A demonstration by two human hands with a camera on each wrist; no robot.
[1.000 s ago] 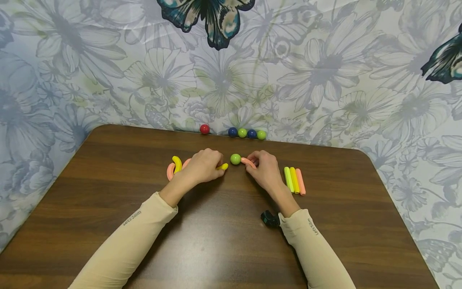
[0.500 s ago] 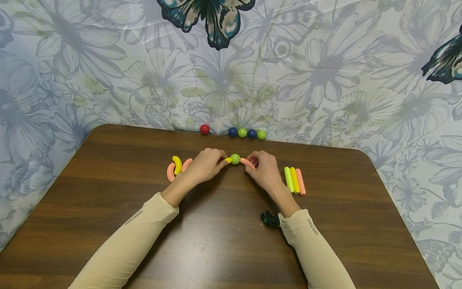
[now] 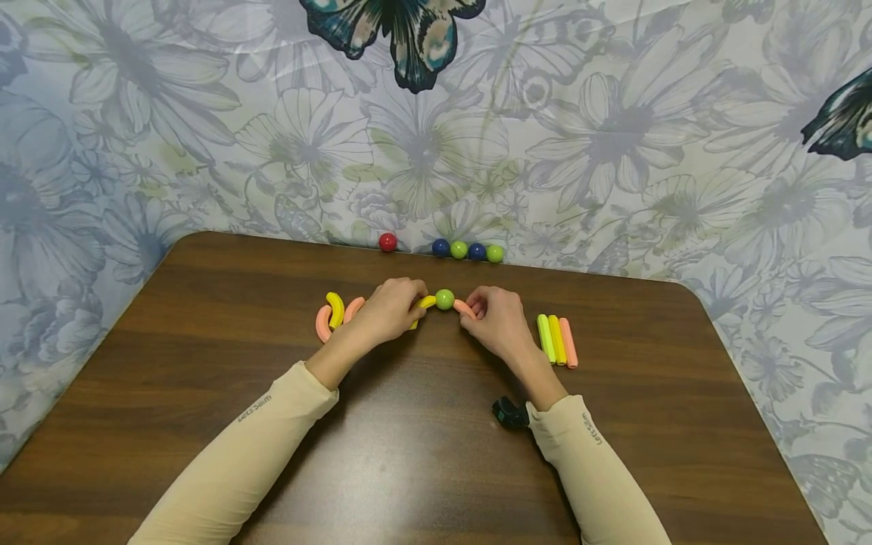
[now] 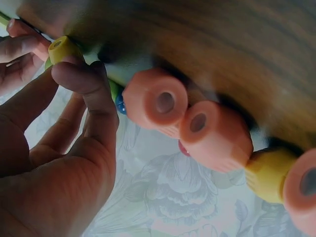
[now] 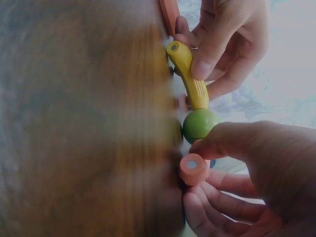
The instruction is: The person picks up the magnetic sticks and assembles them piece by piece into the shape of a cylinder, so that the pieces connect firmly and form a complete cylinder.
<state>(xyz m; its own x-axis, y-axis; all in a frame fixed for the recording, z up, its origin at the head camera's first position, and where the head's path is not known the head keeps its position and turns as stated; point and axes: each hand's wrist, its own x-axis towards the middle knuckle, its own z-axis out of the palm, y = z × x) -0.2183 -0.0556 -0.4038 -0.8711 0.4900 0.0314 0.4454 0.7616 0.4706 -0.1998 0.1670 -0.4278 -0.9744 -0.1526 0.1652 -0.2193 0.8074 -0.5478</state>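
A green ball (image 3: pixel 444 299) lies on the brown table (image 3: pixel 422 424) between my two hands. My left hand (image 3: pixel 391 309) pinches a curved yellow piece (image 3: pixel 424 304) whose end meets the ball's left side; in the right wrist view that yellow piece (image 5: pixel 190 76) touches the green ball (image 5: pixel 200 124). My right hand (image 3: pixel 496 318) pinches a curved pink piece (image 3: pixel 465 307) joined to the ball's right side, and the pink piece's end (image 5: pixel 193 169) shows between finger and thumb. In the left wrist view my left hand's fingers (image 4: pixel 86 84) curl round the yellow piece (image 4: pixel 61 49).
Loose curved pink and yellow pieces (image 3: pixel 331 316) lie left of my left hand. Three straight sticks (image 3: pixel 557 341), green, yellow and pink, lie to the right. A red ball (image 3: pixel 387 241) and several blue and green balls (image 3: pixel 467 250) line the table's far edge by the floral cloth.
My left hand brought the yellow curved piece rightward to the green ball, and it now touches the ball. The right hand with the pink piece has barely moved.
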